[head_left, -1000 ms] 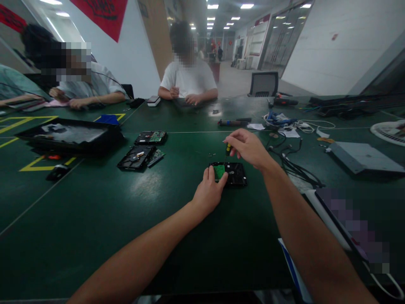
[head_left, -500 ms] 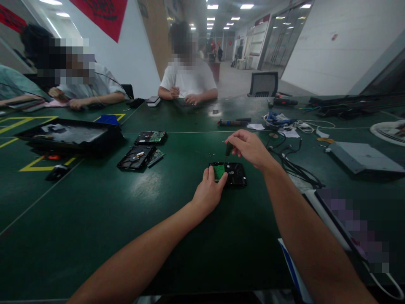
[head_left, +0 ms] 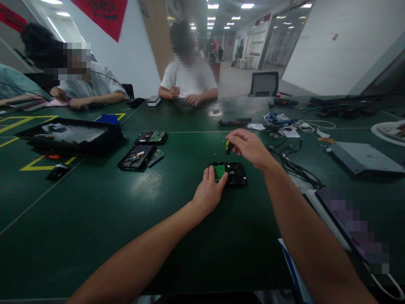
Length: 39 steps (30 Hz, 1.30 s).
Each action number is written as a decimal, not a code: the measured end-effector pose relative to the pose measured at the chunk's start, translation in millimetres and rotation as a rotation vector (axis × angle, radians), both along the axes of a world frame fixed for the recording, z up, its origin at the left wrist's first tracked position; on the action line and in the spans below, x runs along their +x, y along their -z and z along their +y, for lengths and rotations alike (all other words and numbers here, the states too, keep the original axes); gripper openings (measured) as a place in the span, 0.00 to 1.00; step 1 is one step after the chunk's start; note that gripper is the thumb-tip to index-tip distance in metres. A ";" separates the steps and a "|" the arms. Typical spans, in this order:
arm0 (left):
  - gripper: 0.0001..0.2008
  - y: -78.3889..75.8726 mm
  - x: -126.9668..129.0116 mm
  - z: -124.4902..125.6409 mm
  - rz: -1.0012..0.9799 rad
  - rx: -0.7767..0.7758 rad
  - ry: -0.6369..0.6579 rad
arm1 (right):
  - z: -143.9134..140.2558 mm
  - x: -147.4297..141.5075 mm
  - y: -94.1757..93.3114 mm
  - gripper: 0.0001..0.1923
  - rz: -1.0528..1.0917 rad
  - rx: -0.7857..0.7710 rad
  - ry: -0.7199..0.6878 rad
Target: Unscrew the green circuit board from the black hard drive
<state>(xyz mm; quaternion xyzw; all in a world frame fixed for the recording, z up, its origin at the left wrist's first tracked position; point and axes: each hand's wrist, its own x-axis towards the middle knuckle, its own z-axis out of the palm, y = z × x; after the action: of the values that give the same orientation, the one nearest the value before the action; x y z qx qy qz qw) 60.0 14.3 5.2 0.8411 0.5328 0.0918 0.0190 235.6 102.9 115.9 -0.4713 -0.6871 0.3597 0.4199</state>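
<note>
A black hard drive (head_left: 234, 173) lies flat on the green table (head_left: 95, 219), with a small green circuit board (head_left: 218, 171) on its left part. My left hand (head_left: 209, 192) rests at the drive's left edge, thumb and fingers pinching around the green board. My right hand (head_left: 249, 147) hovers just above the drive's far edge and grips a small screwdriver (head_left: 227, 147) with a yellow and black handle, its tip pointing down at the drive.
Two more opened drives (head_left: 136, 157) (head_left: 151, 137) and a black tray (head_left: 68, 135) lie to the left. Tangled cables (head_left: 292, 162), a grey box (head_left: 363, 157) and tools (head_left: 232, 122) sit to the right and behind. Two people sit across the table working.
My right hand has turned slightly on the screwdriver, so the yellow of its handle went out of sight and shows again. My left hand and the drive have stayed put.
</note>
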 end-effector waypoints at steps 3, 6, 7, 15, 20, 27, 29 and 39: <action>0.30 -0.9 0.1 -0.4 0.000 0.001 0.006 | 0.3 -0.6 1.3 0.10 0.045 -0.028 0.019; 0.29 -2.0 0.3 -0.9 0.001 -0.005 -0.001 | 0.6 -1.7 1.4 0.11 0.072 -0.043 -0.027; 0.29 -2.3 0.4 -1.0 0.001 -0.008 -0.004 | 0.6 -1.9 1.0 0.11 0.071 -0.046 -0.042; 0.29 -2.8 0.6 -0.7 -0.005 -0.016 -0.004 | -0.4 0.2 -0.8 0.12 -0.008 -0.017 -0.048; 0.30 -1.3 0.2 0.0 -0.010 -0.016 -0.002 | 0.3 -1.7 2.4 0.12 0.044 -0.036 -0.005; 0.29 -1.6 0.0 -0.7 -0.009 -0.015 -0.002 | 0.9 -0.7 0.2 0.16 0.065 -0.060 -0.055; 0.30 -2.0 0.1 -0.8 -0.002 -0.021 -0.005 | 0.8 0.3 -0.3 0.15 0.025 -0.039 -0.039; 0.31 -1.4 0.5 -0.2 -0.009 -0.019 -0.011 | -1.9 -2.3 -0.9 0.16 0.013 -0.010 -0.044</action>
<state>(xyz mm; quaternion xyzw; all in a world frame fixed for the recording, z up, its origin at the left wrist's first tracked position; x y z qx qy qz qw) 60.5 14.0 6.6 0.8373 0.5383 0.0906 0.0291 233.3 101.0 116.9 -0.4560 -0.6926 0.3753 0.4141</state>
